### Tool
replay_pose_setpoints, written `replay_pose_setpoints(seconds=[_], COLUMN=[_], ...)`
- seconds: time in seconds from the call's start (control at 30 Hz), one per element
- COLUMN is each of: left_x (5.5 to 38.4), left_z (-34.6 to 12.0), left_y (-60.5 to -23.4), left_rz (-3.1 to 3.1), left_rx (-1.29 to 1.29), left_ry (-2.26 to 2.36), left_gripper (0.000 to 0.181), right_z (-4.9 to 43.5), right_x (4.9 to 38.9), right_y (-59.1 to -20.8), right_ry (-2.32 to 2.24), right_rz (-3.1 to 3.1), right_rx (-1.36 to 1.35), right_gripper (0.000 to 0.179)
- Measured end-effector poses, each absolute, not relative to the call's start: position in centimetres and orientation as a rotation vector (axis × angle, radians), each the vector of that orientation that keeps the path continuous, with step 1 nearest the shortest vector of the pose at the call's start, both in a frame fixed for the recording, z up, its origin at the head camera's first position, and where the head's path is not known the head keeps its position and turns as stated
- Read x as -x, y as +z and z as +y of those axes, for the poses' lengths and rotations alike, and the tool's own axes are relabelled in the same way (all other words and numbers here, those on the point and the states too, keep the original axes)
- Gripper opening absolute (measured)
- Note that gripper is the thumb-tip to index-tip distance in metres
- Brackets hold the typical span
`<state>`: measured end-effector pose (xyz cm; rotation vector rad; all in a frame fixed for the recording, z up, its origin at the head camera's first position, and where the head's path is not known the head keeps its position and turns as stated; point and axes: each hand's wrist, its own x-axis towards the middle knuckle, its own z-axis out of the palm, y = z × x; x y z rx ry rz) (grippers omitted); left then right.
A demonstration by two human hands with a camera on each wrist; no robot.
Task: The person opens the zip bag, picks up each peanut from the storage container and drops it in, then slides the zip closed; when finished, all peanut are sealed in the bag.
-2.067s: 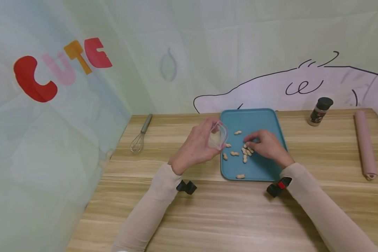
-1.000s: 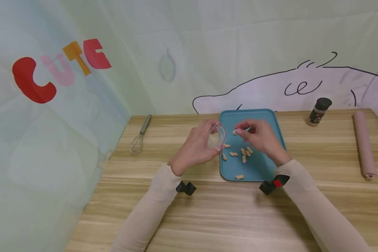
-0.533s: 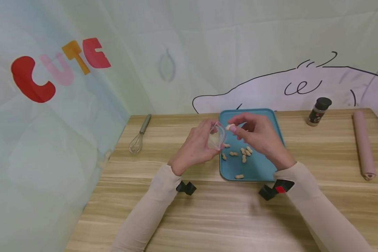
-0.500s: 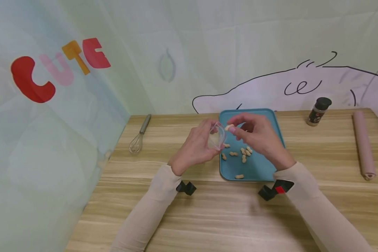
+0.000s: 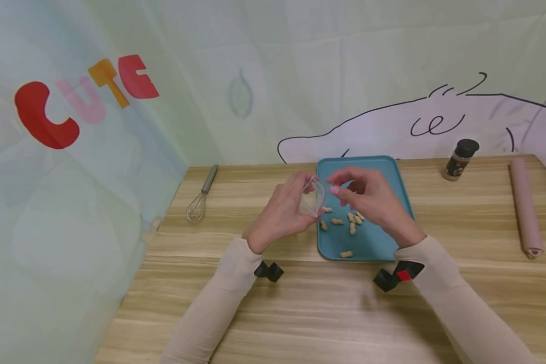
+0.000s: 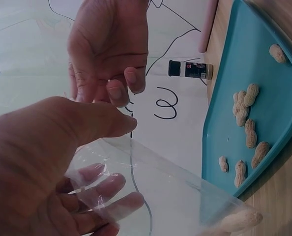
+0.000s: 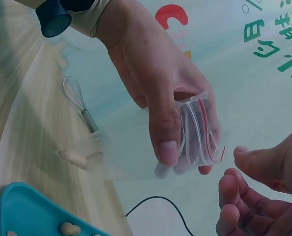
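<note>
My left hand (image 5: 279,210) holds a clear zip bag (image 5: 310,199) by its upper part, thumb on one side and fingers on the other. The bag's mouth, with a red line along the seal (image 7: 205,125), gapes toward my right hand (image 5: 375,199). Peanuts (image 7: 72,158) lie in the bag's low corner, also showing in the left wrist view. Close beside the mouth, my right hand has its thumb and fingers apart, with nothing between them. Below it, several unshelled peanuts (image 5: 338,221) are scattered on a blue tray (image 5: 375,245).
A whisk (image 5: 200,202) lies at the table's left. A black-capped seasoning jar (image 5: 457,164) stands at the back right, and a rolled pink mat (image 5: 526,210) lies beyond it. Printed cloth (image 5: 236,60) hangs behind and left of the wooden table (image 5: 300,318).
My right hand went from the tray to the bag's mouth with a pinched peanut; the peanut is now out of its fingers, which have parted. The left hand and bag stayed put.
</note>
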<state>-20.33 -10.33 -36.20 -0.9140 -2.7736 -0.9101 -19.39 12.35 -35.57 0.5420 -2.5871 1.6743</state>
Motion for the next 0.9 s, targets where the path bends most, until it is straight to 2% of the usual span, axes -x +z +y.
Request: replay_pose_setpoints(seconds=[0.33, 0.9], left_x=[20.4, 20.3], left_z=[-10.3, -10.0], left_y=[-36.3, -36.3], left_rz=[-2.774, -2.766], left_rx=[0.916, 0.938], left_ry=[-0.881, -0.888], left_gripper=[0.061, 0.063], right_z=[13.5, 15.4], right_x=[20.3, 22.5], right_y=[-37.0, -40.6], right_ry=[1.576, 1.025], right_rz=[-2.707, -3.115], right_rx=[-0.49, -0.617], right_gripper=[0.022, 0.025])
